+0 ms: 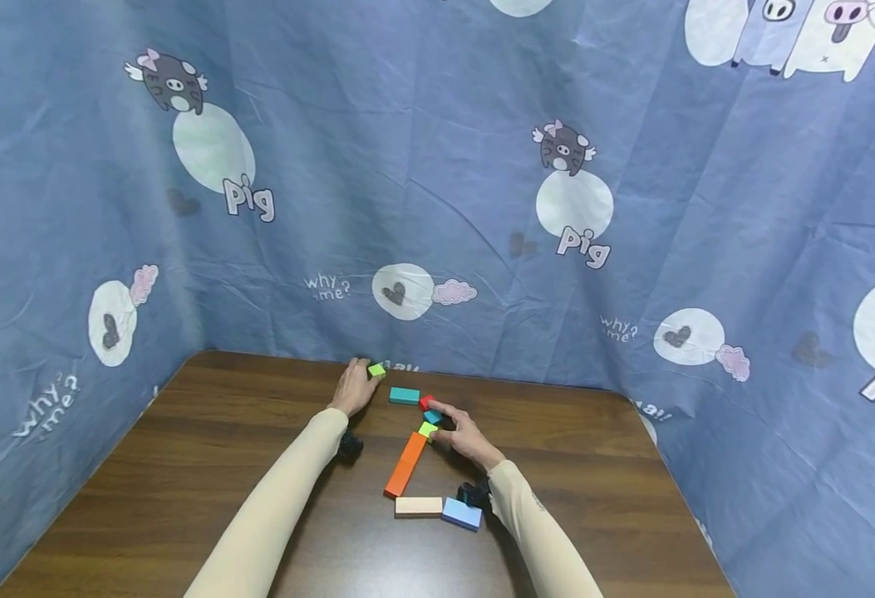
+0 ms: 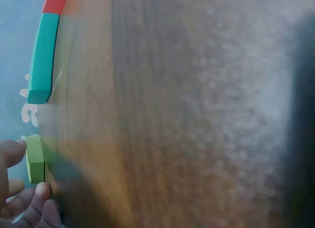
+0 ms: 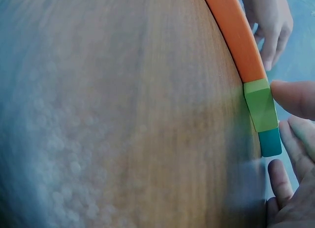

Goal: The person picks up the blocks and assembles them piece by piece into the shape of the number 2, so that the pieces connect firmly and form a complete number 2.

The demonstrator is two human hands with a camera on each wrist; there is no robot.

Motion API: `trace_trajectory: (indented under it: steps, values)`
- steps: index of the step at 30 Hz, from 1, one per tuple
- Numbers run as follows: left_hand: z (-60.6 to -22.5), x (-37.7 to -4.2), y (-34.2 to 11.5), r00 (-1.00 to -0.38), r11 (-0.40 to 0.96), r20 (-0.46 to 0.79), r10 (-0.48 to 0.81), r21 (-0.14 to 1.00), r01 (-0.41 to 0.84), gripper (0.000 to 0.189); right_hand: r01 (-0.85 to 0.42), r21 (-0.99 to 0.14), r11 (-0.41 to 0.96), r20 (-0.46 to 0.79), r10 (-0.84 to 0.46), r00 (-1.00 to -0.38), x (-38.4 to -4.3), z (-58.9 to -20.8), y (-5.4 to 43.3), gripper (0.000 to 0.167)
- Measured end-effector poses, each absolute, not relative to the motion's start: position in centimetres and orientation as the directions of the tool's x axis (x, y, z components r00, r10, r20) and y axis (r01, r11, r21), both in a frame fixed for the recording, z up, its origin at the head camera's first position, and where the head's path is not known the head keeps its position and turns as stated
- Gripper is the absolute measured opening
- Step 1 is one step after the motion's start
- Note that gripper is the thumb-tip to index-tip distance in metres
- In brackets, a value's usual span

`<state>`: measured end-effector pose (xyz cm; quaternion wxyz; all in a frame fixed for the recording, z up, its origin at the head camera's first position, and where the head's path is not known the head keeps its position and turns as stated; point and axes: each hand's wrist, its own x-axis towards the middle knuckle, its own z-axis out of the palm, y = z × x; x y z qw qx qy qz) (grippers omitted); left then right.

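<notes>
At the table's far side my left hand (image 1: 355,389) pinches a small lime green block (image 1: 377,370) between thumb and fingers. In the left wrist view the thumb lies at one side of that block (image 2: 35,159), with fingertips (image 2: 43,189) by its end. My right hand (image 1: 470,438) spreads over a short line of blocks. Its index fingertip touches a red block (image 1: 426,403), and its thumb is at a second lime green block (image 1: 427,429). Between these two lies a small teal block (image 1: 433,417). An orange block (image 1: 405,465) continues the line toward me.
A longer teal block (image 1: 405,396) lies left of the red one. Nearer me, a pale wooden block (image 1: 418,507) and a blue block (image 1: 462,513) meet end to end. A patterned blue cloth (image 1: 437,208) hangs behind the brown wooden table (image 1: 183,465).
</notes>
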<state>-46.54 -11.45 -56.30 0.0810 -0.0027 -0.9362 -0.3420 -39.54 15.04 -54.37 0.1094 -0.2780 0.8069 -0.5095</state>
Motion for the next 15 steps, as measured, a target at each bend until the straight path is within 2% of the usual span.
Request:
trace_trajectory:
  steps: [7, 15]
  values:
    - [-55.73, -46.19, -11.51, -0.993, 0.780, 0.112, -0.029, 0.624, 0.047, 0.042, -0.380, -0.869, 0.316, 0.135, -0.589, -0.797, -39.53, -54.17, 14.90, 0.060]
    - [-55.77, -46.34, -11.54, -0.993, 0.784, 0.113, 0.020, 0.615, 0.086, 0.036, -0.352, -0.881, 0.316, 0.121, -0.569, -0.813, -39.55, -54.17, 15.04, 0.060]
